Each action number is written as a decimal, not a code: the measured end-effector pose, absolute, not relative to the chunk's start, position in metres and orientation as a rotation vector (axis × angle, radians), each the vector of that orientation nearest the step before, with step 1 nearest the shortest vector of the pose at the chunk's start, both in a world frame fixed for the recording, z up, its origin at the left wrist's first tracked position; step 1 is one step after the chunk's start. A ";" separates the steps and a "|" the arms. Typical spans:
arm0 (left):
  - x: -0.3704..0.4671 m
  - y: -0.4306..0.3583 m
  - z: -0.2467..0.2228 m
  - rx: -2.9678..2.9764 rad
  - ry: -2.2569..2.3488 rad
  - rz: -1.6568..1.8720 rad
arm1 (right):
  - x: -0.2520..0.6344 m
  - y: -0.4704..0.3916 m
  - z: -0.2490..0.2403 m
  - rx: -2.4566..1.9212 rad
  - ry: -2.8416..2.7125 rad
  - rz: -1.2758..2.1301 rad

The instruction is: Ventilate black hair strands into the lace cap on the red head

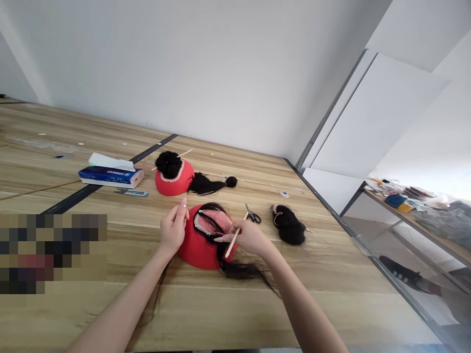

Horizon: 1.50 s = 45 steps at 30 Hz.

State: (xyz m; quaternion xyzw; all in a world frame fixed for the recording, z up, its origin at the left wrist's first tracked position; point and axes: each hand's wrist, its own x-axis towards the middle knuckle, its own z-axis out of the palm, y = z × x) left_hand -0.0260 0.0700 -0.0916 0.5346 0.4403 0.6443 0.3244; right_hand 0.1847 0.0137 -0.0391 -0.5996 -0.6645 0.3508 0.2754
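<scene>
At left on a wood-grain table [368, 304], a blue cardboard tissue box [106, 179] lies with a soft white sheet spilling from its top, a light-blue cutter [136, 193] just beside it. Next stands a matte red dome [172, 187] topped by a rounded, tangled black hairpiece [168, 164], a slim wooden rod [186, 153] angled through it; a glossy tail of black hair [205, 184] stretches away at its side. At center, a person's left hand [172, 230] is raised on a forearm slanting in from lower left, fingers curled, thumb and forefinger drawn together; whether a strand is pinched between them cannot be told. It hovers at the left side of a front red dome [198, 252], which sits between the two hands and bears a pink mesh cap [213, 221] edged with fine black hair. Long, loose strands [241, 270] trail from it onto the table. The right hand [245, 236], wrist bent inward from lower right, clasps a pale, straight wooden stick [231, 244], fingertips reaching the cap's edge. Just beyond lie black-handled metal scissors [253, 214], then a fluffy oval bundle of black hair [289, 226] tied with light cord.
</scene>
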 end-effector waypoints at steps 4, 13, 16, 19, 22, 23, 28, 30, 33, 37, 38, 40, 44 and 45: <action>-0.028 0.071 -0.094 1.421 1.176 1.674 | 0.192 0.019 -0.029 -1.421 -1.820 1.135; -0.027 0.073 -0.096 1.412 1.147 1.704 | 0.208 0.018 -0.028 -1.190 -1.382 1.457; -0.027 0.073 -0.098 1.405 1.132 1.719 | 0.209 0.022 -0.033 -1.039 -1.309 1.515; -0.027 0.073 -0.099 1.394 1.118 1.730 | 0.205 0.031 -0.028 -0.953 -1.252 1.563; -0.027 0.072 -0.099 1.361 1.101 1.733 | 0.196 0.043 -0.013 -0.926 -1.315 1.590; -0.026 0.072 -0.098 1.341 1.093 1.733 | 0.192 0.048 -0.007 -0.927 -1.364 1.602; -0.023 0.074 -0.096 1.185 1.049 1.744 | 0.165 0.074 0.011 -0.912 -1.504 1.769; -0.022 0.074 -0.096 1.127 1.036 1.755 | 0.152 0.087 0.008 -0.890 -1.505 1.831; -0.020 0.074 -0.096 1.047 1.019 1.781 | 0.132 0.106 -0.001 -0.895 -1.489 1.872; -0.020 0.075 -0.098 0.895 1.015 1.861 | 0.108 0.122 -0.012 -0.928 -1.482 1.849; -0.020 0.076 -0.098 0.854 1.017 1.883 | 0.104 0.124 -0.014 -0.945 -1.485 1.827; -0.020 0.078 -0.098 0.784 1.021 1.914 | 0.097 0.128 -0.018 -0.985 -1.486 1.781; -0.022 0.080 -0.097 0.700 1.026 1.928 | 0.097 0.139 -0.026 -1.024 -1.431 1.728; -0.021 0.079 -0.097 0.692 1.024 1.926 | 0.099 0.141 -0.029 -1.033 -1.403 1.717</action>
